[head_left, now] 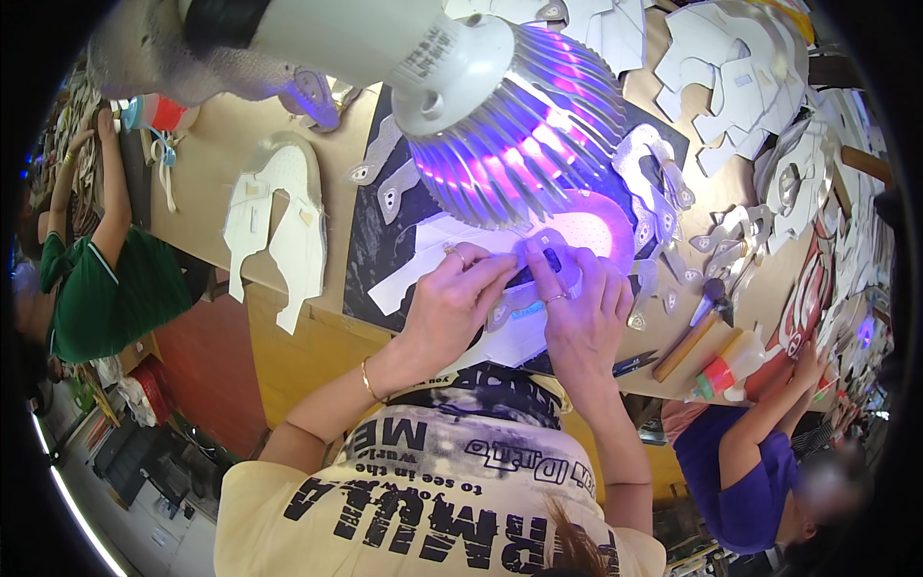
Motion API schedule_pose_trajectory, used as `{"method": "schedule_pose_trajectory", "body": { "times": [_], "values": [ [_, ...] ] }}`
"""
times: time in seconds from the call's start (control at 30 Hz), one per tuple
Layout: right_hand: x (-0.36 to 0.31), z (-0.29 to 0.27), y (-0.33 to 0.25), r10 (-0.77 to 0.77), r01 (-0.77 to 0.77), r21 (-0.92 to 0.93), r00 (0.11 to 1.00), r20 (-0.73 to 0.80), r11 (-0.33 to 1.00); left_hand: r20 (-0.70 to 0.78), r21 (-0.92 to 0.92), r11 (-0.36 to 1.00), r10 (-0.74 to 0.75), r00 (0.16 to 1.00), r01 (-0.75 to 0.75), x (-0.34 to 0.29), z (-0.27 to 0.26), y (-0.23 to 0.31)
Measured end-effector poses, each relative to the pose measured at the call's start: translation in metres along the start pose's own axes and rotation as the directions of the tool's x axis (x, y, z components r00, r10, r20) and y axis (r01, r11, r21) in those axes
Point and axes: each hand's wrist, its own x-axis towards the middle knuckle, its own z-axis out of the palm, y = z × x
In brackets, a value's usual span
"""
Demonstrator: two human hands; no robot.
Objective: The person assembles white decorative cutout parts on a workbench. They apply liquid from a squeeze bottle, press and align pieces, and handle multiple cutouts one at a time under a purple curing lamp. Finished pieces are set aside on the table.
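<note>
Lying apparently beneath right hand (583, 310): white cutout (590, 229)

Partly hidden behind your left hand (454, 298), your right hand (587, 306) and the finned lamp (519, 120): your white piece (598, 229).

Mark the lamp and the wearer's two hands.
Lamp (514, 125): head view, on its finned metal body.
Left hand (448, 300): head view, back of the hand.
Right hand (585, 313): head view, back of the hand.
</note>
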Motion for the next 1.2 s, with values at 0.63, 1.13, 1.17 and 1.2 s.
{"method": "schedule_pose_trajectory", "body": {
  "times": [0.63,1.13,1.17,1.2],
  "values": [
    [0.001,-0.004,-0.001,-0.040,0.039,0.013,0.998,0.041,0.999,0.036,0.007,0.975,0.222,0.974,-0.222,-0.044,-0.017,-0.021],
    [-0.010,-0.001,-0.019,-0.021,0.027,-0.075,0.997,0.075,0.997,-0.012,0.365,0.880,0.332,0.943,-0.305,-0.057,-0.017,-0.036],
    [-0.010,-0.001,-0.020,-0.018,0.025,-0.078,0.996,0.082,0.997,-0.039,0.398,0.868,0.340,0.939,-0.298,-0.059,-0.016,-0.036],
    [-0.010,0.000,-0.020,-0.014,0.020,-0.077,0.997,0.079,0.997,-0.066,0.431,0.855,0.349,0.935,-0.289,-0.062,-0.016,-0.036]
  ]
}}
